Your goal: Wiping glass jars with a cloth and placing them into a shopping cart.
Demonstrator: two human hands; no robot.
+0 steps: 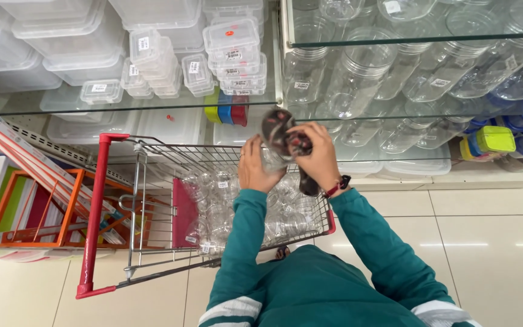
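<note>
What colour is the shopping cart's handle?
Red: the cart handle shows best in the head view, lower left.

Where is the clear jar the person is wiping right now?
In the head view, just above centre: the clear jar sits in the left hand, above the shopping cart, while the right hand presses a dark cloth over it.

I'm looking at a shop, housewares aisle. Glass shelves [358,41] across the top of the frame, stacked with clear plastic lidded boxes [232,45] at upper left and clear jars [358,75] at upper right, most carrying small price stickers. Wire shopping cart [152,200] with red handle sits centre-left, loaded with clear jars. Glossy tiled floor [491,236] lower right.
</note>
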